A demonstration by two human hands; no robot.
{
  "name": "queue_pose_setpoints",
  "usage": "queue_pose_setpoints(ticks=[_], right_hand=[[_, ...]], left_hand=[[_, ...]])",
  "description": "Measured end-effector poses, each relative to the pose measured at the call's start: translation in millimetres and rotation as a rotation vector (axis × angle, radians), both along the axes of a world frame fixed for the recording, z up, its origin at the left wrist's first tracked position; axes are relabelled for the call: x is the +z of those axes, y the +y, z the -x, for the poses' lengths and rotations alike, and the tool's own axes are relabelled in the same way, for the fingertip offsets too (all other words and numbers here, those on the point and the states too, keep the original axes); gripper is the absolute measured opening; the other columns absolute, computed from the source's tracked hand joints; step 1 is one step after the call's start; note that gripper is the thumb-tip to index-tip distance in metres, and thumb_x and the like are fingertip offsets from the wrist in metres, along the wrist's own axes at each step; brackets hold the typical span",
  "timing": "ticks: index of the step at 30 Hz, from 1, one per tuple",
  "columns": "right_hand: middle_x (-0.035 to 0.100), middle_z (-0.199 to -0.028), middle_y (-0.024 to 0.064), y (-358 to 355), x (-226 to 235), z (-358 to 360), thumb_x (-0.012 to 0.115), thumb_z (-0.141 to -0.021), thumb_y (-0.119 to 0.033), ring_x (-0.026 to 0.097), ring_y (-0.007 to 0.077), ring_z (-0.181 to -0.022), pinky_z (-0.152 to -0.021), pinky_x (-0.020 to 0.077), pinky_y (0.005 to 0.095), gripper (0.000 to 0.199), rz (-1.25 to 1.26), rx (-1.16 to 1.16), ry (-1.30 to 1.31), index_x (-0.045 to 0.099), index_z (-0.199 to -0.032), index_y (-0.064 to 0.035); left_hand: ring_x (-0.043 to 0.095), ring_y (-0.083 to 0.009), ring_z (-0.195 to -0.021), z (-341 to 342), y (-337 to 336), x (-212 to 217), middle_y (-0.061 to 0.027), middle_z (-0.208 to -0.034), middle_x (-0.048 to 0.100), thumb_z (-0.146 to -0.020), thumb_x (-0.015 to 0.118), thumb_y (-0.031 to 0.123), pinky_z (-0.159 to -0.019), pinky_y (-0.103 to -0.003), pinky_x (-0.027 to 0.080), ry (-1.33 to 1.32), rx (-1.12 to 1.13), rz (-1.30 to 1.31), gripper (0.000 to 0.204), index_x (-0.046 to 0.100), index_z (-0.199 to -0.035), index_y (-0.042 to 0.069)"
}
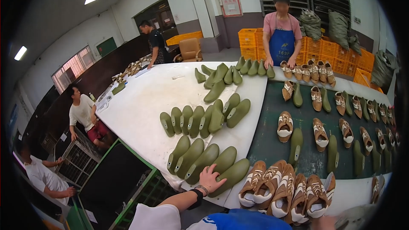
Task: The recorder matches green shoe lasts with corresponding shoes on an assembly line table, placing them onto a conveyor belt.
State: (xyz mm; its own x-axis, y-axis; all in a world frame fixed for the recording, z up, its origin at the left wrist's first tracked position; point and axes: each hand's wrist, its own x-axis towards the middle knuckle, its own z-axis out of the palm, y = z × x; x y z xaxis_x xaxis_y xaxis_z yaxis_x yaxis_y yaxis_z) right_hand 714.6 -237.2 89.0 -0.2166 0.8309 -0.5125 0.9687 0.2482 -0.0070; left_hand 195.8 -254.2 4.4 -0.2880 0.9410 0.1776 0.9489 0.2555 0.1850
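Shoe last [234, 176]: olive green, smooth, foot-shaped, rounded at far end.

A broad white tabletop [145, 98], worn and scuffed, is bordered on the right by a dark green flat belt [272, 106]. On the white surface, smooth olive-green foot-shaped lasts [203, 162] are laid out: one slanted row at the near edge, another row just beyond, a looser cluster farther back. Brown lace-up shoes with white stripes [320, 134] are set on the belt in two rows, most with lasts alongside. More such shoes are bunched on the near white ledge [232, 196] and lined up on the far white ledge [349, 86]. Some scuffs are seen on the belt.
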Motion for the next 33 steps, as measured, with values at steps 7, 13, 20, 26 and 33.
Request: queue_pose_setpoints(ticks=[7, 13, 20, 26, 33], right_hand=[[0.066, -0.079, 0.0092, -48.4, -63.8, 34.8, 0.061, -0.083, -0.03, 0.058, 0.0217, -0.07, -0.061, 0.0471, 0.0359, 0.03, 0.512, 0.367, 0.279, 0.062, -0.09, -0.0006], [0.066, -0.08, 0.0101, -75.2, -105.3, 45.7, 0.061, -0.083, -0.029, 0.058, 0.0232, -0.071, -0.062, 0.0474, 0.0361, 0.029, 0.552, 0.295, 0.4, 0.062, -0.092, -0.0012], [0.066, -0.081, 0.0112, -115.8, -156.4, 55.5, 0.06, -0.082, -0.029, 0.058, 0.0249, -0.072, -0.063, 0.0477, 0.0363, 0.029, 0.593, 0.184, 0.553, 0.062, -0.094, -0.0018], [0.065, -0.081, 0.0121, -149.7, -200.4, 61.2, 0.06, -0.082, -0.028, 0.059, 0.0263, -0.073, -0.064, 0.0479, 0.0365, 0.029, 0.582, 0.025, 0.703, 0.062, -0.095, -0.0023], [0.065, -0.082, 0.0131, -185.5, -244.9, 73.7, 0.059, -0.082, -0.028, 0.059, 0.028, -0.074, -0.064, 0.0482, 0.0367, 0.029, 0.528, -0.182, 0.893, 0.062, -0.097, -0.0029]], left_hand=[[0.038, -0.035, -0.116, 1.7, 3.1, -8.6, -0.0068, -0.129, 0.043, -0.071, 0.062, 0.05, -0.09, -0.044, 0.036, -0.035, -0.009, -0.086, 0.041, 0.068, -0.083, 0.012], [0.039, -0.0344, -0.115, 2.8, 4.2, -2.4, -0.0077, -0.128, 0.044, -0.07, 0.064, 0.048, -0.091, -0.043, 0.037, -0.056, -0.018, -0.085, 0.038, 0.067, -0.082, 0.012], [0.039, -0.0335, -0.114, 6.9, 1.5, -7.5, -0.0062, -0.128, 0.044, -0.069, 0.065, 0.047, -0.089, -0.043, 0.036, -0.07, -0.015, -0.132, 0.038, 0.067, -0.079, 0.011], [0.041, -0.0341, -0.112, 2.7, 7.6, -7.4, -0.0078, -0.127, 0.045, -0.068, 0.067, 0.045, -0.089, -0.043, 0.037, -0.056, -0.047, -0.152, 0.036, 0.067, -0.079, 0.011], [0.04, -0.036, -0.113, 3.2, 7.6, -15.2, -0.0084, -0.127, 0.045, -0.067, 0.069, 0.044, -0.091, -0.045, 0.036, -0.08, -0.046, -0.171, 0.035, 0.068, -0.079, 0.011]])
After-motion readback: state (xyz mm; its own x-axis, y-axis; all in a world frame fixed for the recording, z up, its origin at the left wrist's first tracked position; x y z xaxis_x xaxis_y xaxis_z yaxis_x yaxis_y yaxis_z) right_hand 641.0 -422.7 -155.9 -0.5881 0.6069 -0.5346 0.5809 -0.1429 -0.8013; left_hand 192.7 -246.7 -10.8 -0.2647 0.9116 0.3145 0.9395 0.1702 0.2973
